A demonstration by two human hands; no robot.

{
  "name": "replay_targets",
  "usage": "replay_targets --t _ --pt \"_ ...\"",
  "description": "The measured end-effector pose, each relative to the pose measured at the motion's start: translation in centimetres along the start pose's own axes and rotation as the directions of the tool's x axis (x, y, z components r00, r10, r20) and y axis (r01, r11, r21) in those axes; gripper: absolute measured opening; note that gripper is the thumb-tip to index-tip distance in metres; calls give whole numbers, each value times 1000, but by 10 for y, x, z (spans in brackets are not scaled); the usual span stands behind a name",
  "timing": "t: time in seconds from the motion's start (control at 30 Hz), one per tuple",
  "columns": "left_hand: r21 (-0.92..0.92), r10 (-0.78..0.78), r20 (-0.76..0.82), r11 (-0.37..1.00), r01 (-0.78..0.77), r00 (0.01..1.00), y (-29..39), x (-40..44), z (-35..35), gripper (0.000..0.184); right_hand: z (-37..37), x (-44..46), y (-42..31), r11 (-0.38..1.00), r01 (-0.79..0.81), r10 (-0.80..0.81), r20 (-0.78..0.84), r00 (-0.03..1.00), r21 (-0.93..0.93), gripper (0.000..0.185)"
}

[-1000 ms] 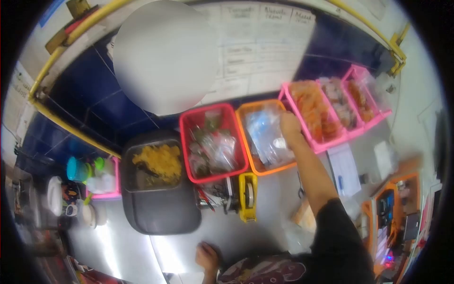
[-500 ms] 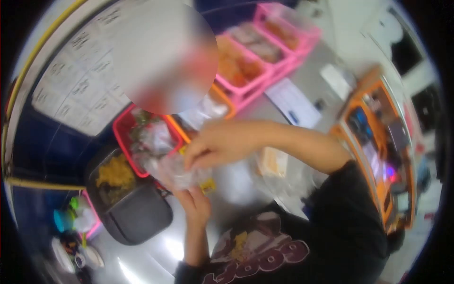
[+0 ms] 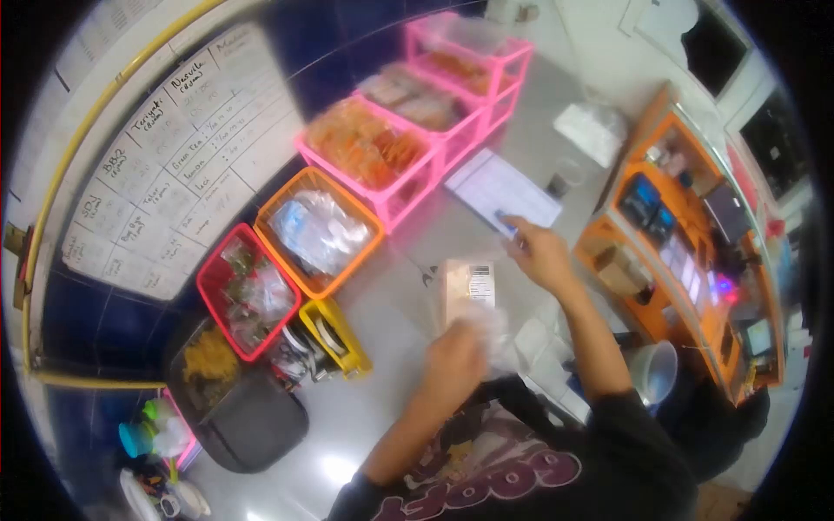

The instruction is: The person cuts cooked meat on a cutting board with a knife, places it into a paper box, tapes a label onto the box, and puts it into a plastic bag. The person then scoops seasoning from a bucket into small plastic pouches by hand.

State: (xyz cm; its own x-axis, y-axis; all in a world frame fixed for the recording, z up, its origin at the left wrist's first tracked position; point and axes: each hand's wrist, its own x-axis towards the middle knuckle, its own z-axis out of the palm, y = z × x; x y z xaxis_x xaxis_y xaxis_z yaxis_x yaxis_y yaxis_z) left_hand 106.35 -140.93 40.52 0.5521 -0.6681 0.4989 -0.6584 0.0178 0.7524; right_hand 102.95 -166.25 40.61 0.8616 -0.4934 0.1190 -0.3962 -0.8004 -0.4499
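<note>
My left hand (image 3: 458, 356), blurred by motion, is closed on a small clear plastic bag (image 3: 488, 328) whose contents I cannot make out. Right beside it on the steel counter is a pale carton with a printed label (image 3: 469, 285). My right hand (image 3: 540, 253) reaches to the lower edge of a white sheet on a clipboard (image 3: 495, 184), its fingers pinched on a blue pen (image 3: 506, 224). Crumpled clear plastic (image 3: 532, 343) lies between my forearms.
A red basket (image 3: 248, 352) with small packets, an orange basket (image 3: 375, 239) with plastic bags, and a yellow holder (image 3: 354, 358) stand left. Pink stacked baskets (image 3: 404, 195) line the wall. A black bin (image 3: 252, 434) is front left; an orange shelf (image 3: 608, 230) right.
My hands have parted from above the red basket. The left moved right with the plastic bag; the right went to the clipboard and took the pen. A grey blurred patch upper left is gone.
</note>
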Motion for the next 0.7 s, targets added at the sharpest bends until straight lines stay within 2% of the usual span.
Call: replay_targets --t 0.03,0.07,0.1,0.13,0.17,0.2,0.23,0.27,0.33,0.37,0.43,0.47,0.53,0.57,0.63,0.7 --pt "104 -6 80 995 -2 997 -5 15 28 22 -2 4 4 1000 14 -14 -3 1000 19 64" --pt "204 -9 153 979 -22 988 -23 28 60 20 -9 10 8 991 26 -28 12 1000 132 59" --pt "225 13 145 973 -45 989 -61 27 93 20 -21 16 12 970 41 -46 17 999 240 55" --pt "362 -186 217 927 98 958 -100 37 122 23 -35 17 6 938 -3 -37 110 993 346 55" --pt "517 -377 279 834 192 883 -138 48 150 28 -27 19 15 860 149 -203 59 977 488 55" --pt "625 -520 304 741 245 799 -160 58 162 28 -19 18 20 735 171 -294 82 952 656 57" --pt "676 -587 312 689 259 747 -168 65 170 28 -11 18 26 582 152 -383 104 918 799 60" --pt "710 -635 317 651 267 705 -177 75 173 29 -6 16 25 386 -35 -448 220 867 922 63" --pt "755 -696 308 593 279 648 -184 95 173 30 -31 13 19 330 -214 -531 369 763 919 63" --pt "766 -709 304 579 279 636 -186 107 172 30 -35 17 26 308 -204 -562 351 750 929 63" --pt "784 -741 279 544 301 611 -188 118 167 31 -34 26 38 153 -282 -572 318 756 947 67" --pt "789 -752 267 530 311 603 -186 122 164 32 -36 31 44 129 -308 -618 319 719 943 67" --pt "797 -771 244 505 332 588 -177 126 160 34 -39 37 53 -74 -357 -609 241 756 931 69" --pt "801 -780 237 494 337 580 -172 127 158 34 -41 37 54 -104 -414 -638 259 725 904 69" --pt "811 -792 222 475 343 569 -165 135 157 36 -47 43 59 -92 -228 -636 118 762 969 71" --pt "812 -798 223 470 347 559 -160 144 156 38 -51 50 66 -123 -278 -632 141 762 953 72"
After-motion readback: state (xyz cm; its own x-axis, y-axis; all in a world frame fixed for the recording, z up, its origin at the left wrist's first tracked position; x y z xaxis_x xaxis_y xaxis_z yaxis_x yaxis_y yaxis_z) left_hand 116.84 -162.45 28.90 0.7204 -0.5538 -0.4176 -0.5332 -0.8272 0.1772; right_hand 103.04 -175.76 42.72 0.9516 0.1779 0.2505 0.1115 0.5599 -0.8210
